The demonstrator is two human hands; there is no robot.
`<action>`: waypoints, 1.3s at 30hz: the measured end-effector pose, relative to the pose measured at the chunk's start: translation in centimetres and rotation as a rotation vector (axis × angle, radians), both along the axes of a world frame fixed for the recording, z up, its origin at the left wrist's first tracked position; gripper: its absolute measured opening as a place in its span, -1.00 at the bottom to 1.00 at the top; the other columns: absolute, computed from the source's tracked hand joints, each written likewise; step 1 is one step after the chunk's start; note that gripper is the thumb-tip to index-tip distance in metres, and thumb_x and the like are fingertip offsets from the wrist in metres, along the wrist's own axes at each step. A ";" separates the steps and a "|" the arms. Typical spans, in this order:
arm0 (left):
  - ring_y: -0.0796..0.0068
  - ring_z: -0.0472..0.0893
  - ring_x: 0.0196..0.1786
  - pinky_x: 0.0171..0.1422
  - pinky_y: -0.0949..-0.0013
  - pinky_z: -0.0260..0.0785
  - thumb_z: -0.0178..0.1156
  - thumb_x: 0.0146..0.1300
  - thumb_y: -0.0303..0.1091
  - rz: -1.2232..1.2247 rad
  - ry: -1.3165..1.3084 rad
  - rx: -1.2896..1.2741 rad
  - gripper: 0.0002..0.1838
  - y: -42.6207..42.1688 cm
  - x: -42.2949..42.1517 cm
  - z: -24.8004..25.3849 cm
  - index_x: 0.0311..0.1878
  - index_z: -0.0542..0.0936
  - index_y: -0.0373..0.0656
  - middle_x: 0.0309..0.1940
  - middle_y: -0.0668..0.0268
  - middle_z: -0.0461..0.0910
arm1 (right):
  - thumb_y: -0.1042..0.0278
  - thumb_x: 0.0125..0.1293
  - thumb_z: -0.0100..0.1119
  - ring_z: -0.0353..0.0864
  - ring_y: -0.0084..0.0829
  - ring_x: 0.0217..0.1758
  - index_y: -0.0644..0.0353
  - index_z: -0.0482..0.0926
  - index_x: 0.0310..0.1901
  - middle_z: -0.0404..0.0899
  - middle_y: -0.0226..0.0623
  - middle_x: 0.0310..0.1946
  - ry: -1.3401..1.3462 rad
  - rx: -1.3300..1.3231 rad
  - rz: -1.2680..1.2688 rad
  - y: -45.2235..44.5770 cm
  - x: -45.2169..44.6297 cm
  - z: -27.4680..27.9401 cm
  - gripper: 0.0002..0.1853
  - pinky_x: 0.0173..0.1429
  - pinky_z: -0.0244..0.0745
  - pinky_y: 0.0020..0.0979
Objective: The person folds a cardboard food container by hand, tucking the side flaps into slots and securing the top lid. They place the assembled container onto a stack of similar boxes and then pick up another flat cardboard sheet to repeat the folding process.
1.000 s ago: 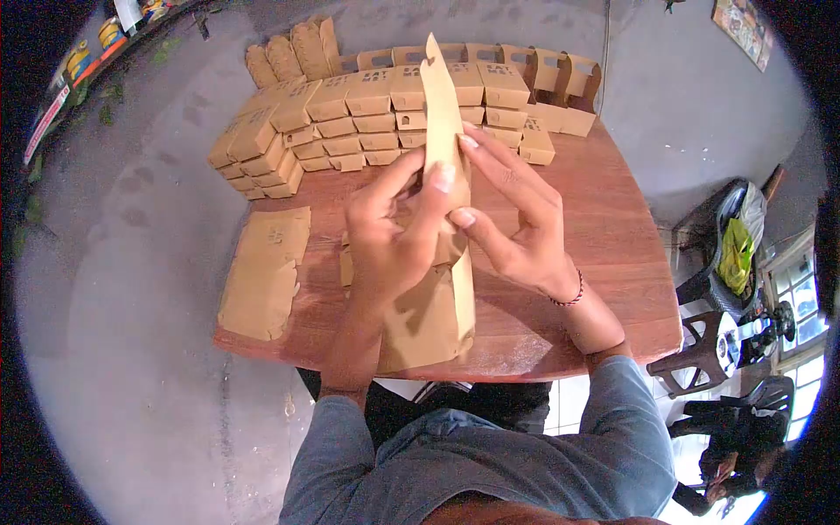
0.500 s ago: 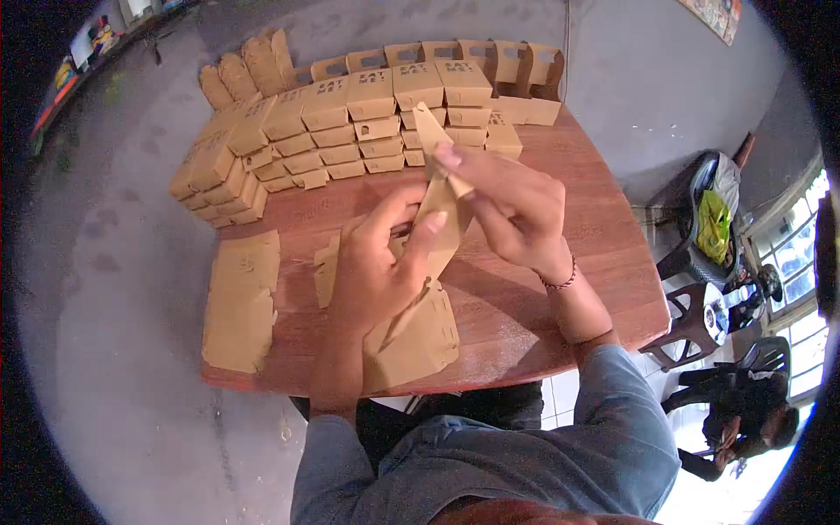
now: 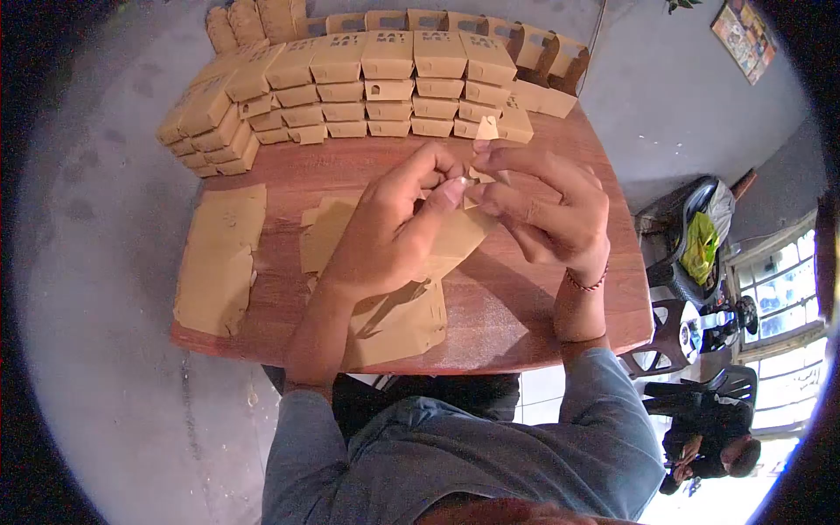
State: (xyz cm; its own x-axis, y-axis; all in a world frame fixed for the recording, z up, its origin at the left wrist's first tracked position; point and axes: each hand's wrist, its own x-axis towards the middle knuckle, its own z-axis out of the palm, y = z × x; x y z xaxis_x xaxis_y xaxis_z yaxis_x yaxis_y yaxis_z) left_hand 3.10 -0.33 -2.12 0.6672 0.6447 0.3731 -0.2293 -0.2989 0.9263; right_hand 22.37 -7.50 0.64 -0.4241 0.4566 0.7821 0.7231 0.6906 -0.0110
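Observation:
A partly folded brown cardboard piece (image 3: 457,241) is held up over the middle of the table. My left hand (image 3: 398,223) is closed on its left side, thumb and fingers pinching near the upper edge. From the right, my right hand (image 3: 556,206) pinches the same piece at its upper end, where a narrow tab (image 3: 486,129) sticks up. The fingertips of both hands nearly meet, and they hide part of the cardboard. Beneath lies a flat cardboard sheet (image 3: 398,328) on the wooden table (image 3: 516,324).
Another flat cardboard stack (image 3: 219,262) lies at the table's left. Rows of stacked closed boxes (image 3: 337,61) line the back, with open-handled carriers (image 3: 529,48) behind them. To the right are a stool (image 3: 669,337), a chair with bags (image 3: 700,245) and a seated person (image 3: 709,437).
The cardboard piece has turned from upright to slanting toward the right. My right hand has shifted its grip at the upper end, and the camera view has moved.

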 end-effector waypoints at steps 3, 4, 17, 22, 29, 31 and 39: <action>0.53 0.46 -0.34 -0.23 0.41 0.34 0.02 0.42 -0.43 -0.007 0.064 0.083 -0.90 0.1 -0.1 -0.1 -0.19 0.42 -0.26 -0.42 0.23 0.50 | 0.49 -0.08 0.34 0.69 -0.10 -0.10 0.16 0.71 -0.23 0.63 -0.11 -0.13 -0.055 -0.010 0.036 -0.2 0.4 0.4 -0.71 -0.10 0.63 -0.21; 0.53 0.46 -0.34 -0.23 0.41 0.34 0.02 0.42 -0.43 -0.006 0.061 0.076 -0.90 0.0 -0.1 0.0 -0.19 0.42 -0.26 -0.42 0.23 0.50 | 0.48 -0.09 0.35 0.68 -0.08 -0.10 0.18 0.71 -0.23 0.62 -0.08 -0.14 -0.063 -0.026 0.065 -0.2 0.5 0.5 -0.72 -0.10 0.63 -0.20; 0.65 0.46 -0.31 -0.26 0.51 0.33 0.05 0.45 -0.38 -0.055 0.192 0.198 -0.90 -0.3 0.4 -0.7 -0.14 0.44 -0.22 -0.40 0.38 0.48 | 0.43 -0.10 0.38 0.63 -0.03 0.06 0.16 0.75 -0.29 0.64 -0.09 -0.05 -0.071 -0.240 0.111 -0.8 1.2 1.3 -0.76 0.17 0.49 -0.09; 0.55 0.55 -0.32 -0.24 0.43 0.41 0.08 0.41 -0.37 0.022 0.268 0.235 -0.87 -1.8 0.0 -0.3 -0.18 0.45 -0.25 -0.39 0.25 0.54 | 0.40 -0.13 0.41 0.64 -0.12 0.05 0.15 0.75 -0.29 0.68 -0.16 -0.14 -0.014 -0.401 0.117 -1.4 1.7 1.4 -0.74 0.28 0.35 -0.05; 0.33 0.68 -0.39 -0.30 0.32 0.43 0.15 0.32 -0.45 0.091 0.322 0.422 -0.90 -2.2 -0.4 -0.1 -0.20 0.46 -0.25 -0.46 0.14 0.57 | 0.35 -0.15 0.46 0.64 -0.18 -0.13 0.19 0.64 -0.27 0.65 -0.23 -0.25 0.345 -0.530 0.044 -2.1 0.1 0.9 -0.66 0.06 0.41 -0.23; 0.32 0.70 -0.35 -0.30 0.30 0.43 0.16 0.31 -0.46 0.102 0.298 0.451 -0.90 -2.3 -0.3 -0.2 -0.19 0.46 -0.24 -0.46 0.14 0.57 | 0.36 -0.15 0.48 0.65 -0.18 -0.11 0.21 0.58 -0.21 0.64 -0.22 -0.23 0.232 -0.627 -0.006 -2.1 0.6 1.3 -0.60 0.04 0.45 -0.29; 0.40 0.72 -0.26 -0.16 0.40 0.52 0.17 0.26 -0.60 -0.035 0.191 0.361 -0.89 -2.2 -0.2 0.6 -0.17 0.48 -0.29 -0.37 0.19 0.64 | 0.40 -0.10 0.50 0.70 -0.24 -0.20 0.21 0.56 -0.16 0.65 -0.23 -0.28 0.297 -0.743 0.011 -2.1 0.6 1.2 -0.58 -0.15 0.54 -0.34</action>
State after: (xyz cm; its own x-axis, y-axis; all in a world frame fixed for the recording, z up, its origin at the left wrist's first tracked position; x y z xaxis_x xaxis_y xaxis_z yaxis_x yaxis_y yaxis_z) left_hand 2.95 -2.50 -1.48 0.7659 0.4703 0.4384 -0.0792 -0.6076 0.7902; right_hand 22.94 -9.63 1.82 -0.2537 0.8993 0.3563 0.6109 0.4346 -0.6618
